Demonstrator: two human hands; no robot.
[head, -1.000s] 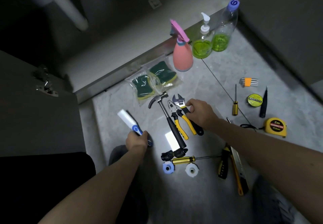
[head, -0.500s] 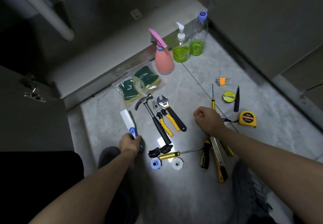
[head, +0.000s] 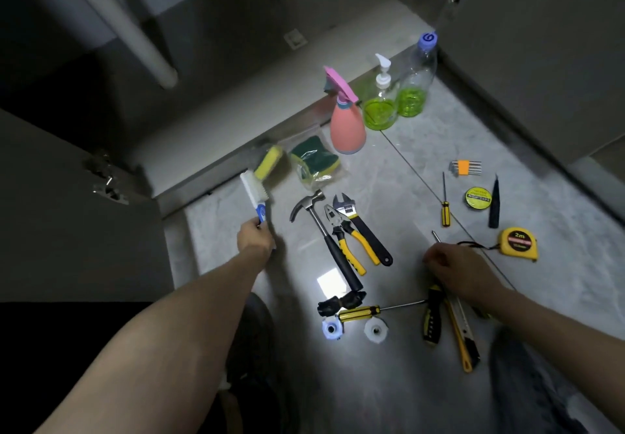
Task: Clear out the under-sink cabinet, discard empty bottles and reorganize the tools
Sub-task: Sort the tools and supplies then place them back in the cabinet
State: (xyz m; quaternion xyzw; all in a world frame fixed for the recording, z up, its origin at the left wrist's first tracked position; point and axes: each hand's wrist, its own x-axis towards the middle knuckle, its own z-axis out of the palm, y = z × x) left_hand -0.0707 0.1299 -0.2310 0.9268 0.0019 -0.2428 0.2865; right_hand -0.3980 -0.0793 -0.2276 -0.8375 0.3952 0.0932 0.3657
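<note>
Glossy grey marble-look floor tiles (head: pixel 422 169) reflect a light. Smooth matt pink plastic spray bottle (head: pixel 347 129); clear plastic bottle (head: pixel 417 75). Hammer (head: pixel 313 210) has a shiny metal head and black rubbery grip. Sponges (head: pixel 314 159) sit in crinkled clear plastic wrap.

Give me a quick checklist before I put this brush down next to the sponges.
1. Left hand grips the brush by its handle: ok.
2. Brush head overlaps one sponge pack; touching or not: cannot tell.
3. Bare floor below the brush: ok.
4. Hammer lies apart from the brush: ok.
5. Right hand, curled over a screwdriver shaft; actually gripping: cannot tell.
</note>
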